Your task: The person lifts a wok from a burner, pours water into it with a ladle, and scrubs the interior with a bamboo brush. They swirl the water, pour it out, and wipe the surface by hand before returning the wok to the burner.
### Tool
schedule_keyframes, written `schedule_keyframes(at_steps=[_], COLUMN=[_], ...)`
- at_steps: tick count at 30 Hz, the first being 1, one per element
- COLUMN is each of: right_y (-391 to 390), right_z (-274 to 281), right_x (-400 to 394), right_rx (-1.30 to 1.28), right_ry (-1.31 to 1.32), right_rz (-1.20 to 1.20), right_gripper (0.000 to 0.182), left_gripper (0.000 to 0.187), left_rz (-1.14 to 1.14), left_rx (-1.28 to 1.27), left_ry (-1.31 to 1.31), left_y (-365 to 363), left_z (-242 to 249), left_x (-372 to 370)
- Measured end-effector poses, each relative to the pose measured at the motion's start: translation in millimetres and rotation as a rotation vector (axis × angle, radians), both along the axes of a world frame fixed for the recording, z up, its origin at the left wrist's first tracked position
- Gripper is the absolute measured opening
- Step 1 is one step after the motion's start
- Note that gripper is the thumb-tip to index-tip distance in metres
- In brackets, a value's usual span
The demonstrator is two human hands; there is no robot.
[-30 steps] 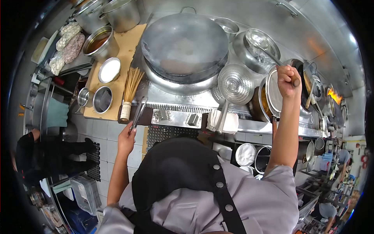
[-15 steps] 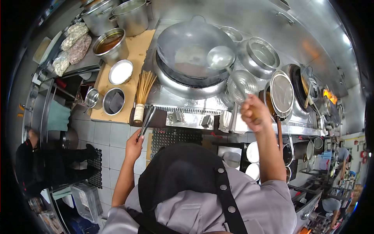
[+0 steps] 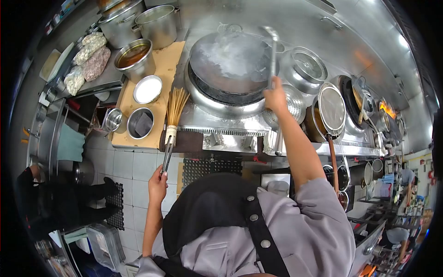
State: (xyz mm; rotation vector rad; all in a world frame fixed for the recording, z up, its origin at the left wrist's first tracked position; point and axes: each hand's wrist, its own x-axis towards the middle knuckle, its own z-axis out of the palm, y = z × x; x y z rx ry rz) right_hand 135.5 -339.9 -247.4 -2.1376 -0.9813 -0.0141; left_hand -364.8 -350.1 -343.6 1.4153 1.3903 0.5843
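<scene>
My right hand [image 3: 275, 98] is closed around the handle of a metal ladle [image 3: 273, 51], which rises upright at the right edge of the big wok [image 3: 230, 57]. White steam and some liquid show inside the wok. My left hand [image 3: 157, 183] grips a pair of metal tongs [image 3: 168, 154], their tips close to the white-wrapped base of a bamboo brush [image 3: 177, 108]. That brush stands at the counter's front edge, left of the wok. A perforated skimmer [image 3: 294, 105] lies just right of my right hand.
Pots, a brown-liquid pot [image 3: 134, 54], a white bowl [image 3: 147, 89] and a steel container [image 3: 140, 123] are at the left. A mesh strainer [image 3: 332, 108] and a steel bowl [image 3: 309, 64] stand at the right. Flames [image 3: 386, 109] burn far right. Another person's dark sleeve and legs [image 3: 69, 198] show far left.
My right hand has moved left and up, and the ladle now stands upright at the wok's rim. The tongs have swung to the brush's base. More steam fills the wok.
</scene>
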Motion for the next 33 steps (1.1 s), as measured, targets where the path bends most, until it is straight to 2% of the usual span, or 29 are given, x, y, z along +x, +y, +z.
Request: schedule_keyframes(at_steps=[2,3,4,5,7,8,10,11,14,15,18,19,21,22,24,25,26,27,28,29,31,32,33], right_y=[-47,-70,-93,-112,-143,-154,-174,-182,-195,-196,-187,-179,-158,-147,-123,-118,-114,-108,-104,-98,-83,-76,-69], right_z=[14,11,19,40,62,69,80,84,91,92,101,100,101,99,87,75,62,52,46,35,7,-3,-12], right_x=[4,18,18,-2,-21,-28,-39,-43,-53,-52,-30,-18,9,26,63,83,106,130,157,189,256,287,314], right_rx=[0.1,0.068,0.175,0.208,0.282,0.284,0.389,0.386,0.59,0.61,0.701,0.715,0.689,0.691,0.602,0.603,0.546,0.488,0.3,0.292,0.043,0.04,-0.114], right_ry=[0.048,0.143,0.385,0.493,0.701,0.697,0.964,0.962,1.308,1.301,1.619,1.608,1.397,1.396,0.984,0.988,0.921,0.85,0.67,0.672,0.178,0.181,0.105], right_rz=[-0.006,0.017,0.058,0.036,0.034,0.011,0.02,0.004,0.196,0.185,0.304,0.306,0.292,0.292,0.174,0.178,0.074,-0.025,-0.16,-0.148,-0.273,-0.262,-0.318], right_gripper=[0.055,0.057,0.06,0.056,0.053,0.053,0.047,0.047,0.035,0.035,0.031,0.033,0.038,0.038,0.046,0.046,0.05,0.055,0.056,0.056,0.046,0.046,0.035], left_gripper=[0.041,0.041,0.041,0.042,0.042,0.042,0.041,0.041,0.042,0.042,0.042,0.042,0.041,0.041,0.041,0.041,0.041,0.039,0.037,0.037,0.035,0.033,0.033], left_rz=[0.011,0.026,0.008,-0.025,-0.083,-0.148,-0.245,-0.258,-0.407,-0.427,-0.479,-0.495,-0.422,-0.422,-0.384,-0.351,-0.344,-0.232,-0.117,-0.103,0.027,0.055,0.067], left_rx=[-0.03,-0.063,-0.068,-0.09,-0.117,-0.099,-0.077,-0.087,-0.091,-0.085,-0.059,-0.052,-0.101,-0.13,-0.088,-0.048,-0.045,-0.108,-0.171,-0.173,-0.207,-0.214,-0.215], left_ry=[-0.031,-0.058,-0.059,-0.06,-0.062,-0.051,-0.063,-0.064,-0.032,-0.03,-0.014,-0.017,-0.035,-0.002,-0.001,-0.001,0.0,-0.054,-0.11,-0.111,-0.188,-0.187,-0.186], left_y=[-1,-1,-2,-1,4,7,12,13,16,17,13,10,3,2,-2,-4,-8,-13,-15,-19,-27,-30,-32], left_z=[-6,-10,-14,-18,-23,-26,-29,-27,-8,-8,-8,-5,1,5,-4,-8,-9,-9,-9,-11,-13,-13,-10], left_x=[-10,-14,-16,-18,-16,-13,-2,5,27,32,49,55,62,63,61,59,57,56,57,58,54,55,58])
